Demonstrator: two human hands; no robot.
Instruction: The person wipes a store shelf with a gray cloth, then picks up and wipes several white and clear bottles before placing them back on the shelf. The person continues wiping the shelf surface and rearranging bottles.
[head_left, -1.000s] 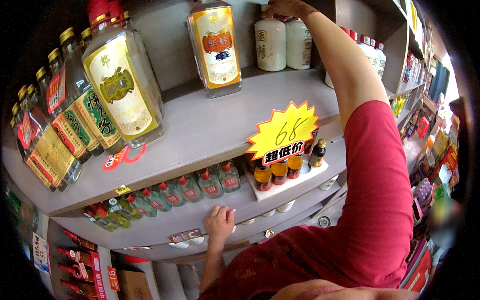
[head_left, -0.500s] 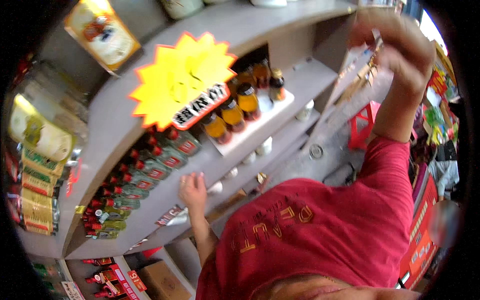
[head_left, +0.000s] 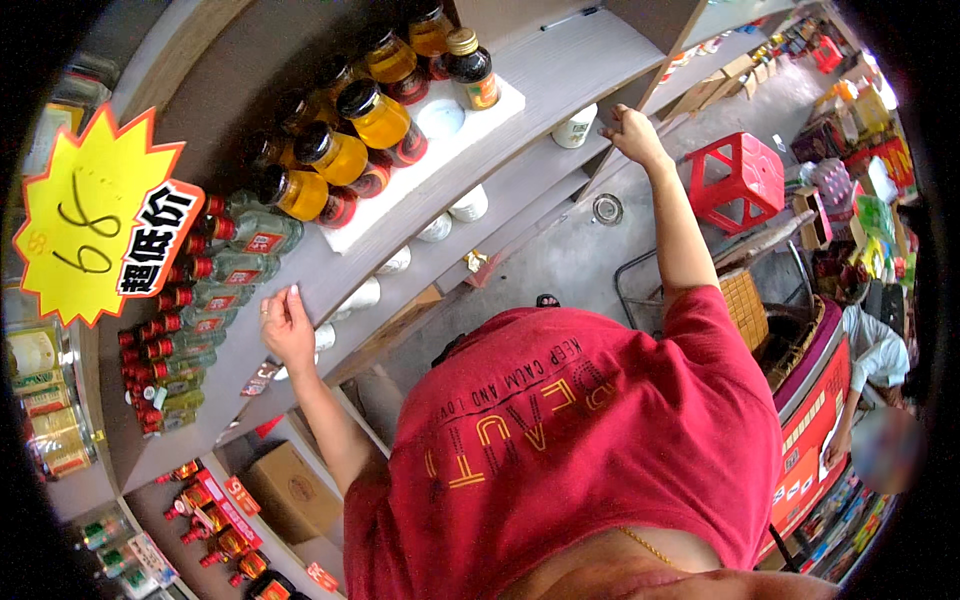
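Observation:
My left hand (head_left: 288,327) lies against the front edge of a grey shelf (head_left: 300,280), its fingers stretched out and nothing in them. Beside it stand rows of small clear bottles (head_left: 240,270) with red caps. My right hand (head_left: 634,137) is closed at the shelf's right end, near a white jar (head_left: 575,127); what its curled fingers hold, if anything, is hidden. Between the hands, on the shelf, several amber jars (head_left: 375,115) with dark lids stand on a white slab (head_left: 375,210). A dark bottle (head_left: 470,72) with a gold cap and a pale round dish (head_left: 440,118) share that slab.
A yellow starburst price card (head_left: 95,215) sticks out at the left. White jars (head_left: 467,203) line the lower shelf. On the right are a red plastic stool (head_left: 737,182), a wooden chair seat (head_left: 738,310) and another person's arm (head_left: 840,430). A cardboard box (head_left: 295,485) sits below left.
My right hand has come down from high at the upper right to the shelf's end. The left hand stays by the shelf edge, and the view has shifted and sharpened.

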